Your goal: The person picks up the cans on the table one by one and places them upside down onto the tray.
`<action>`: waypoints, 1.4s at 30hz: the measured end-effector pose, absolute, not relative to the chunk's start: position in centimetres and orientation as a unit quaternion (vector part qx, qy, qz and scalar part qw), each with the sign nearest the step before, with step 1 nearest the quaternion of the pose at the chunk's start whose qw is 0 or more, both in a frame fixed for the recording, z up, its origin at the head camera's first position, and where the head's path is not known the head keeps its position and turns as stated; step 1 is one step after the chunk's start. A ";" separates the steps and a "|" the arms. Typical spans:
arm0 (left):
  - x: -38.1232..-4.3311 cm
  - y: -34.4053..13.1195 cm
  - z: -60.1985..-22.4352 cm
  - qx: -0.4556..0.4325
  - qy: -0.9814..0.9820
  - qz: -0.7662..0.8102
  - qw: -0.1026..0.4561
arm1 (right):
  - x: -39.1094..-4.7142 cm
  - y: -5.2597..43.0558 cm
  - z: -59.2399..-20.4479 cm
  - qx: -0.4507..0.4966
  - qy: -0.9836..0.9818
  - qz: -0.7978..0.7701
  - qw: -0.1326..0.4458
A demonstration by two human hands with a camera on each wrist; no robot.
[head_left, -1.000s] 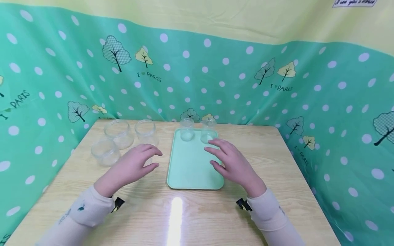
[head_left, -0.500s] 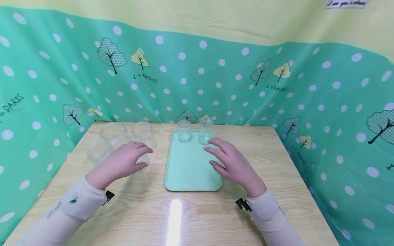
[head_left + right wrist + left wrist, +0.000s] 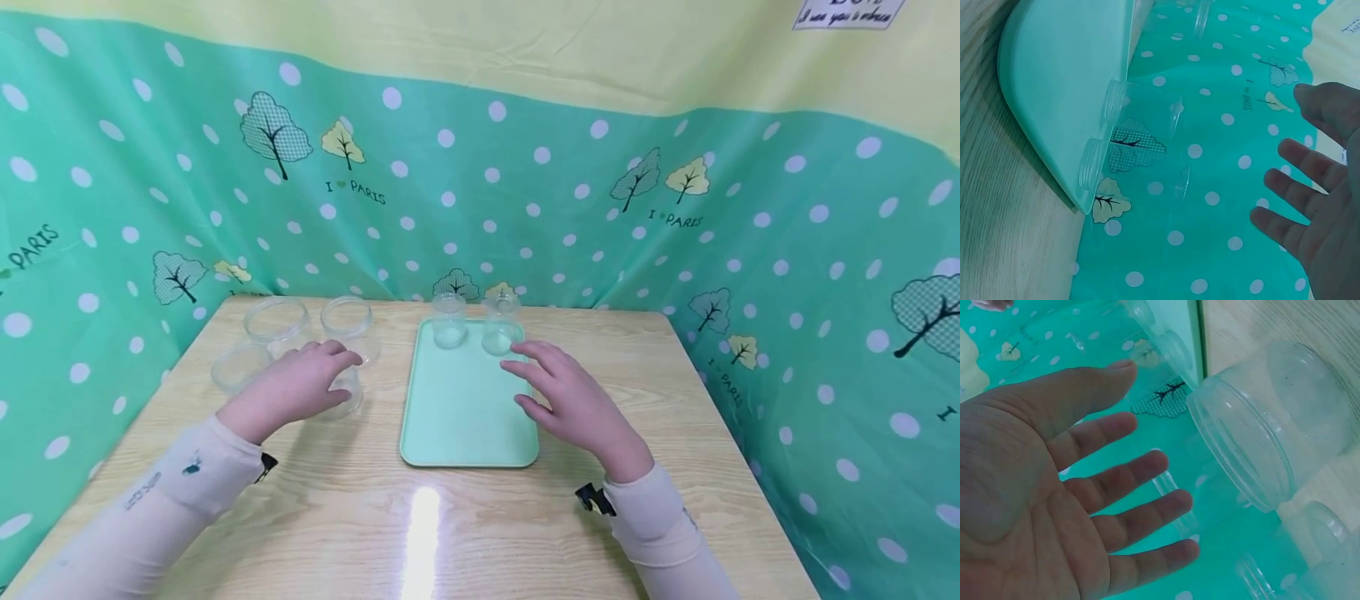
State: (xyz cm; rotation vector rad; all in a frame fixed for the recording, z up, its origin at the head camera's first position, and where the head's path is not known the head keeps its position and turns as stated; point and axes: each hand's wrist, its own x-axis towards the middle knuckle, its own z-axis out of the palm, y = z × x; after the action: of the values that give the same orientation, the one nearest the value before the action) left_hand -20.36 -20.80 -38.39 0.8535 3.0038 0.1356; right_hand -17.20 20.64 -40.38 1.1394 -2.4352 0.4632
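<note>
My left hand point(image 3: 296, 383) hovers with parted fingers over the left cluster of clear plastic jars. Closest to it is a clear jar point(image 3: 347, 396), partly covered by the fingers in the head view. The left wrist view shows this jar point(image 3: 1272, 425) upright with its ridged rim up, and a gap between it and the fingers. Over the right side of a pale green tray point(image 3: 468, 417), my right hand point(image 3: 573, 400) hangs with fingers spread and nothing held. Two smaller clear jars point(image 3: 449, 323) point(image 3: 500, 327) stand at the tray's far end, their ridged ends against it.
Behind and left of my left hand are several more clear jars: a wide one point(image 3: 276, 321), one at the back point(image 3: 347, 321) and one on the left point(image 3: 242, 367). A green dotted curtain point(image 3: 555, 225) closes off the back and sides of the wooden table point(image 3: 637, 358).
My left hand has moved left, away from the tray, and slightly lower over the near jar. My right hand stays almost where it was. The head view has shifted slightly.
</note>
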 end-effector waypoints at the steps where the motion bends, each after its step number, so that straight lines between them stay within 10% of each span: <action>1: -20.5 -20.8 -38.4 0.276 0.960 0.047 0.006 | -17.2 20.7 -40.4 0.407 -0.875 0.165 0.203; 42: -23.5 -21.0 -39.5 0.296 0.950 0.049 0.083 | -16.5 20.7 -40.4 0.411 -0.891 0.158 0.112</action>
State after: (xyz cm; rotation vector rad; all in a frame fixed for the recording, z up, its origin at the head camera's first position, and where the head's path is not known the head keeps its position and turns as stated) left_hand -23.53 -21.02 -39.46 0.8851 2.8373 0.1451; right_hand -16.45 20.65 -40.36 1.2055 -2.6145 0.4640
